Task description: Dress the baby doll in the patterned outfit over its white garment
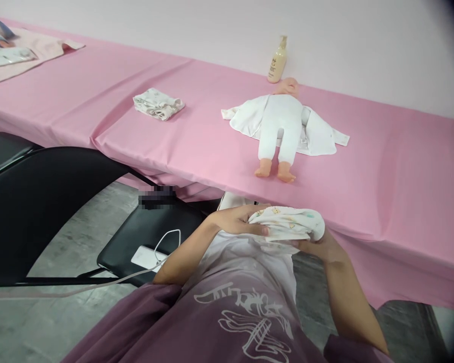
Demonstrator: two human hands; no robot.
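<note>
At the far left, a pale pink cloth (53,48) lies on the pink-covered tabletop (109,85), with a black chair (41,201) in front. Next along I see a folded patterned cloth (157,104) and, lower down, a white device (144,256) on a black seat (123,242). The person's left grip (239,221) grasps a bunched printed cloth (287,226) by the tabletop's near edge, thumb on top. Farther back, a pump bottle (277,63) stands near the head of a white-clad doll (282,116) lying over a spread white jacket (321,133). The right grip (315,246), partly hidden, clasps the printed cloth's other end
</note>
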